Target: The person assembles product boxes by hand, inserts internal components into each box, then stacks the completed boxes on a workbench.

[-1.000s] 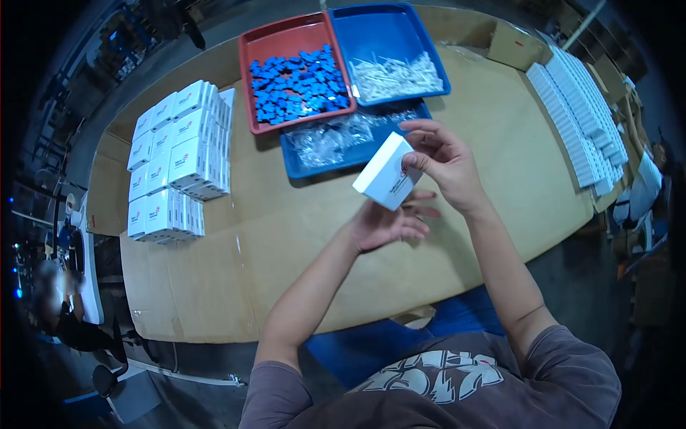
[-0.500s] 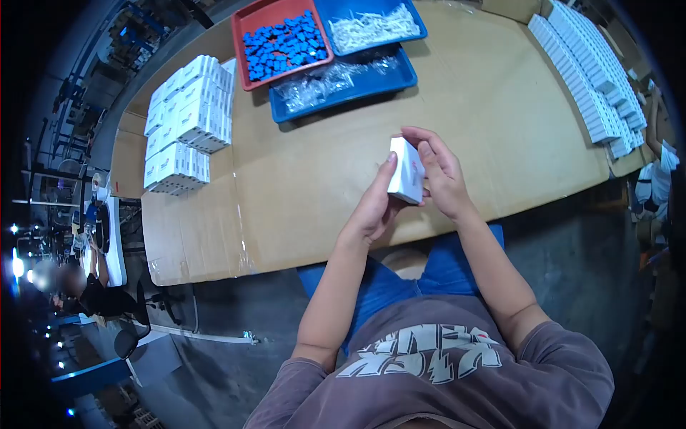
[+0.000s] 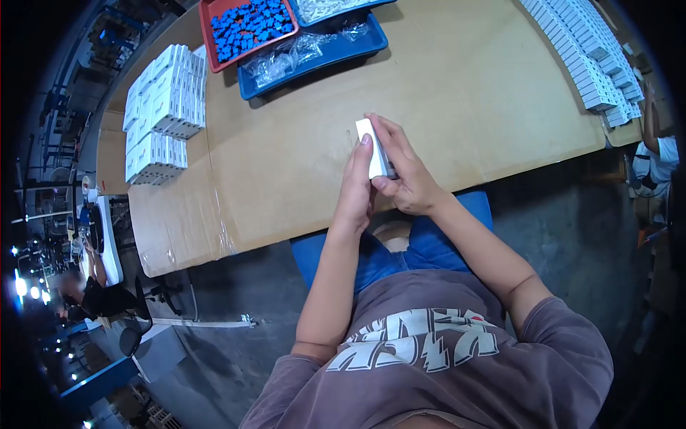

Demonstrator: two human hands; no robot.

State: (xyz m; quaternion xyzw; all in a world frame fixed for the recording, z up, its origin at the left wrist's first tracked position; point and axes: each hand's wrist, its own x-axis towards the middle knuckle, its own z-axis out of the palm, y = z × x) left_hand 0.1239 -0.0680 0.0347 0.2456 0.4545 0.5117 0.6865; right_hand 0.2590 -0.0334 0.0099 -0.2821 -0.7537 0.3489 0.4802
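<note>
A small white box point(image 3: 374, 151) stands upright between my two hands, above the cardboard-covered table point(image 3: 286, 171) near its front edge. My left hand point(image 3: 356, 179) is closed on the box's left side, its thumb lying on the white face. Around the right side, my right hand point(image 3: 407, 171) is closed too, with its fingers along the box's far edge and its thumb at the bottom. Much of the box is hidden by the fingers.
Stacked white boxes point(image 3: 168, 93) stand at the left, more rows point(image 3: 582, 61) at the far right. At the back are a red tray point(image 3: 209, 43) of blue pieces, a blue tray point(image 3: 314, 71) of clear bags and another point(image 3: 366, 3) of white pieces. People point(image 3: 107, 297) are at both sides.
Both hands and the box have shifted left in view. The box has turned so a narrower face shows, and my right hand has closed in around it. The table and trays have also shifted left and up.
</note>
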